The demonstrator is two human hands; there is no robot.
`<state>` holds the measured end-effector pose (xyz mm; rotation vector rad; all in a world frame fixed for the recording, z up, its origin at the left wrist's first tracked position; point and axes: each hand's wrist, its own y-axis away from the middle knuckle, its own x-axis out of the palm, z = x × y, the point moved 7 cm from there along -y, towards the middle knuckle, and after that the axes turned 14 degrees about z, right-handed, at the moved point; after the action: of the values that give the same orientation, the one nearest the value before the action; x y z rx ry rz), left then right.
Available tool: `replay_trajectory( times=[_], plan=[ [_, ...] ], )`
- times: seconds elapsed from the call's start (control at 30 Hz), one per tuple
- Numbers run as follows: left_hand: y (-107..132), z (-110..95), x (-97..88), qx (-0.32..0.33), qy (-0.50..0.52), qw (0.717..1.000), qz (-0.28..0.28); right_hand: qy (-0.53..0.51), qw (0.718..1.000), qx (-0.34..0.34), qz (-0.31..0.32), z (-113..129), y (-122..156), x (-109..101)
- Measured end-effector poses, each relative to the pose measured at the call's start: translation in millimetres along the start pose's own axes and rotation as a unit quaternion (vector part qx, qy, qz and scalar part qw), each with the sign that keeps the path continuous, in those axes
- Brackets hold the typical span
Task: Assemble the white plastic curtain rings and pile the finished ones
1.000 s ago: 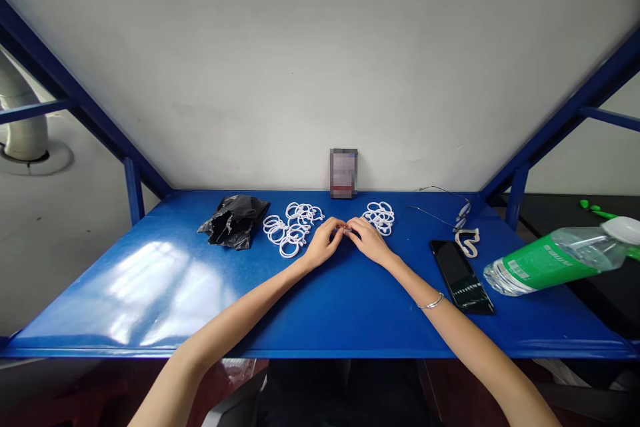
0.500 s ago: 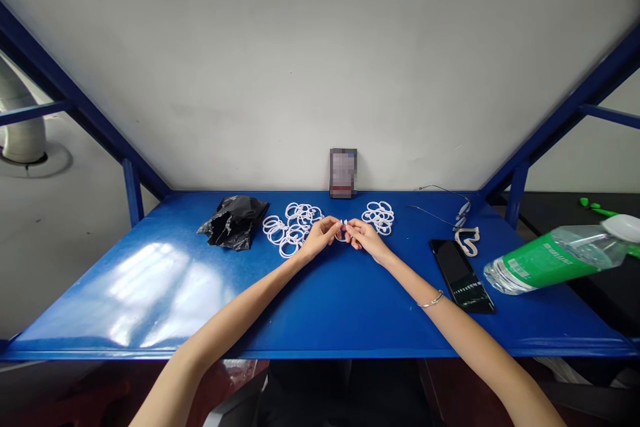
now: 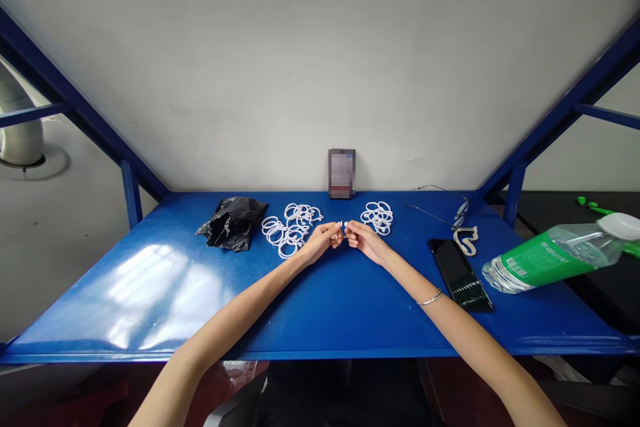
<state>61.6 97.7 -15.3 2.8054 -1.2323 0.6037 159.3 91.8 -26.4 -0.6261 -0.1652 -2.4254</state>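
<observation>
Between my hands, above the blue table, is a small white plastic ring, most of it hidden by my fingers. My left hand pinches its left side with thumb and forefinger. Its right side is gripped by the fingertips of my right hand. A larger pile of white rings with small knobs lies just left of my left hand. Beyond my right hand sits a smaller pile of similar rings.
A crumpled black plastic bag lies at the left. Against the wall leans a dark, blurred-out device. To the right are eyeglasses, a pale curved piece, a black phone and a green-labelled water bottle.
Both hands remain at the same spot, and the fingers have shifted slightly around the ring. Its loop, visible below the fingertips before, is now mostly hidden. The piles look unchanged.
</observation>
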Motion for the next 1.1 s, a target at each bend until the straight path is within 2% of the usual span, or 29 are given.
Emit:
replay_trajectory(
  times=[0.17,0.43,1.1],
  plan=[
    [-0.3,0.2,-0.2,0.000,0.001,1.000,0.017,0.003,0.999,0.010,0.033,-0.5,0.0,5.6],
    [0.2,2.0,1.3,0.002,-0.005,0.999,0.044,0.000,0.999,0.018,0.026,-0.9,0.4,4.7],
    [2.5,-0.9,4.3,-0.019,-0.029,0.998,0.043,0.037,0.999,0.022,0.028,1.3,1.5,8.4]
  ],
)
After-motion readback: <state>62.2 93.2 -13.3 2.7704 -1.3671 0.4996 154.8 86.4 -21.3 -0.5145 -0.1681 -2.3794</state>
